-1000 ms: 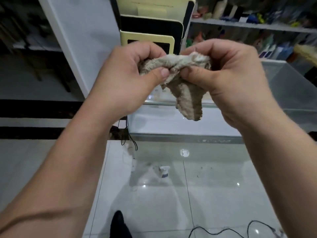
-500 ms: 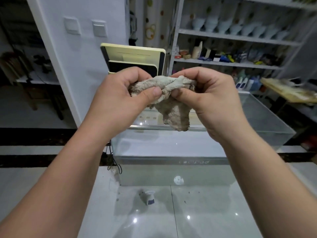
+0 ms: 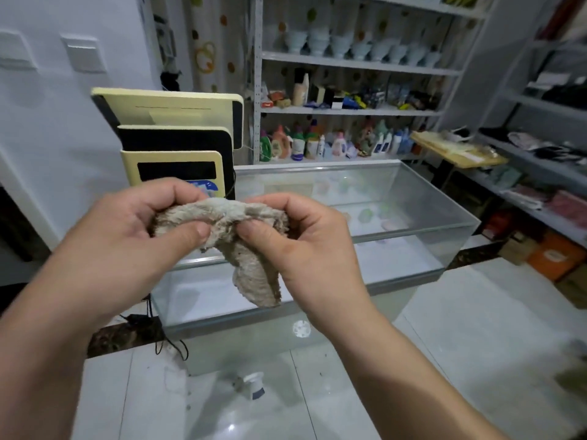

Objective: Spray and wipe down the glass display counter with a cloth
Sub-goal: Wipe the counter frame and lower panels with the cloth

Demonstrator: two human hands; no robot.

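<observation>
A shop with stocked shelves [image 3: 349,111] lies behind the glass display surface [image 3: 365,198]. Above its near edge, a bunched beige cloth [image 3: 228,217] is pinched by the left hand [image 3: 127,236] and right hand [image 3: 305,246], each grip closed on it. One tail hangs down; goods under the glass look blurred, perhaps packets.
</observation>
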